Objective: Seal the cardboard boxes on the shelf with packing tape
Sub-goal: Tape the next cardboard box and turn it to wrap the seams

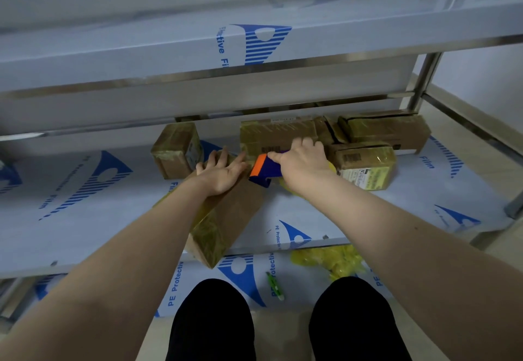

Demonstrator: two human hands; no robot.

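Observation:
A long cardboard box [226, 219] lies slantwise on the shelf [368, 213], its near end overhanging the front edge and wrapped in yellowish tape. My left hand [222, 172] presses flat on the box's far end, fingers spread. My right hand [301, 161] grips a blue and orange tape dispenser [264, 169] at the far end of that box; a yellow tape roll shows under my wrist. Behind stand taped boxes: one at the left [177, 150], a wide one in the middle [278, 135], one at the right [365, 164].
Another cardboard box [387, 130] lies at the back right. An upper shelf [254, 49] overhangs close above. On the lower shelf lie crumpled yellow tape [331, 261] and a green cutter [274, 285]. My knees [212, 318] are at the bottom.

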